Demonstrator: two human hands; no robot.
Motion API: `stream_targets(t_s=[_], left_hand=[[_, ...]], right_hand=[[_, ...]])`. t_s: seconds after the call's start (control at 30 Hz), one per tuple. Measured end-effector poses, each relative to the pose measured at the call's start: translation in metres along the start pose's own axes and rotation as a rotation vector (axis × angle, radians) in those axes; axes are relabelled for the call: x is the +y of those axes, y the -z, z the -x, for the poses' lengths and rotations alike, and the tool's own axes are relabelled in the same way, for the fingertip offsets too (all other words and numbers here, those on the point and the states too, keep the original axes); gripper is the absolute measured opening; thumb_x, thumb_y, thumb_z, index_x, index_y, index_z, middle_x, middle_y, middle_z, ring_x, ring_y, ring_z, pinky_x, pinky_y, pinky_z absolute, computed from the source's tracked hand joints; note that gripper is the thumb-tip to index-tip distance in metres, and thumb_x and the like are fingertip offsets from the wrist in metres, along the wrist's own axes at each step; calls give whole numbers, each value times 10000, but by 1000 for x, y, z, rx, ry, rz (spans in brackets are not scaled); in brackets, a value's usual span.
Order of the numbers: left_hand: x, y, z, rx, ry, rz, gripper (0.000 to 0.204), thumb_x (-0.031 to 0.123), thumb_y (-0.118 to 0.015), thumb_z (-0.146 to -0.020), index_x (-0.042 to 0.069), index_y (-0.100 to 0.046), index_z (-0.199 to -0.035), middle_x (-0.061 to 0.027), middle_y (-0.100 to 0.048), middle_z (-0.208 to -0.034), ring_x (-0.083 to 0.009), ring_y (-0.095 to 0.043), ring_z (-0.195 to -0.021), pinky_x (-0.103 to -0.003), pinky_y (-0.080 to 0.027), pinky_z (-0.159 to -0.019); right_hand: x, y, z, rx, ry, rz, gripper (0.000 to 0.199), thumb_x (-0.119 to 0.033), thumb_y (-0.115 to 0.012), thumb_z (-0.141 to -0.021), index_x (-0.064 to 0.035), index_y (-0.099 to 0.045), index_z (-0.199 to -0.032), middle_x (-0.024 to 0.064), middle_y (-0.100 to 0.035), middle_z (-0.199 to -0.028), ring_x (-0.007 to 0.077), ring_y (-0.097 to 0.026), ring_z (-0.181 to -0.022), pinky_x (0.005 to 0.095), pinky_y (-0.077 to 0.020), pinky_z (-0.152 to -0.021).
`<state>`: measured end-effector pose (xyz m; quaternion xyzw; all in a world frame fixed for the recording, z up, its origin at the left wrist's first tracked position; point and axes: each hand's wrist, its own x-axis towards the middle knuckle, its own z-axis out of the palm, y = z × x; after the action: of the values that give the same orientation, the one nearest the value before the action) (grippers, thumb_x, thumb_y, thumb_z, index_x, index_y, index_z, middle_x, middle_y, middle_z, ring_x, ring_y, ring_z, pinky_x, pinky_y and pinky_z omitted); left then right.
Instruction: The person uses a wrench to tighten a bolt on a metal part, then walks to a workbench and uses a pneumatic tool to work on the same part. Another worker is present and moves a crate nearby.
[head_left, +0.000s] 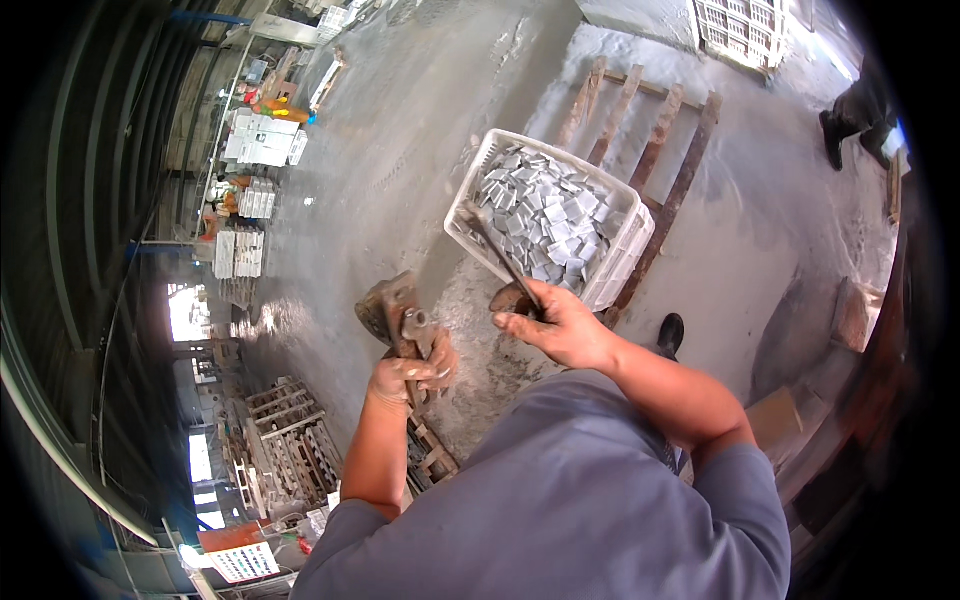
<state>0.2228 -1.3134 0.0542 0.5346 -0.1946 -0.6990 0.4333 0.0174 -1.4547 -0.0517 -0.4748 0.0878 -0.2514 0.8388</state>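
The brown tool [396,308] looks rough metal, the small pieces [545,213] matt metal, the crate [628,240] plastic, the pallet [682,165] wood.

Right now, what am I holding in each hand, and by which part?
Left hand: rusty brown metal piece, by its lower end. Right hand: slim dark metal bar, by its near end.

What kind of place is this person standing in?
Probably a factory or workshop. There's a white crate full of small grey pieces, a wooden pallet on the floor, and a rusty-looking tool in the left hand.
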Motion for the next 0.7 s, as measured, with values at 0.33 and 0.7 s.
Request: stream_targets(t_s=[0.33,0.7], left_hand=[[-17,-24,-30,302,-62,-548,495,138,-758,-820,18,-576,-1265,-48,-604,-1058,-178,-606,-953,-317,-491,-839],[-39,-10,-52,521,-326,-1356,400,305,-793,-772,117,-655,-1098,-104,-705,-980,-320,-676,-912,-412,-533,-785]], right_hand=[[-15,12,-3,131,-50,-59,413,-320,-654,-968,-9,-578,-1229,-8,-570,-864,69,-482,-795,247,-433,-711],[4,4,-16,219,-37,34,323,-220,-627,-990,-19,-557,-1232,-36,-552,-847,44,-458,-741,232,-386,-664]])
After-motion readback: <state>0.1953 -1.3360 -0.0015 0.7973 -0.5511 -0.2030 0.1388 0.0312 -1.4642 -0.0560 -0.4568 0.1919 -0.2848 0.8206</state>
